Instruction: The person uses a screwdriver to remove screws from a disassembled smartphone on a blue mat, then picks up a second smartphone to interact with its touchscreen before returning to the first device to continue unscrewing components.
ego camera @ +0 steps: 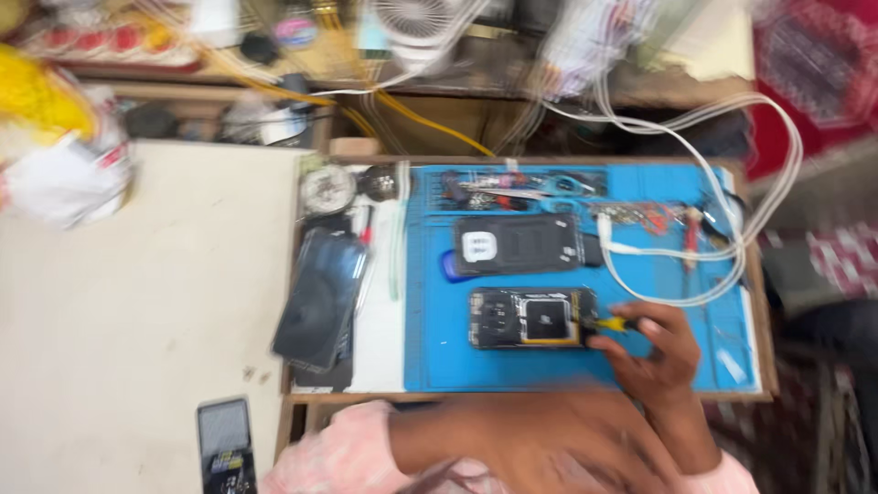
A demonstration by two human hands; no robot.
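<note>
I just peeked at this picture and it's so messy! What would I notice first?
First, the bright blue mat in the middle, with an opened phone lying on it, its insides showing. The right hand holds a small yellow-handled screwdriver at the phone's right end. Just above lies a black back cover, and white cables loop over the mat's right side.

Pale pink sleeves [343,457] on both arms, pushed up past wrists; bare hands, no gloves.
</note>
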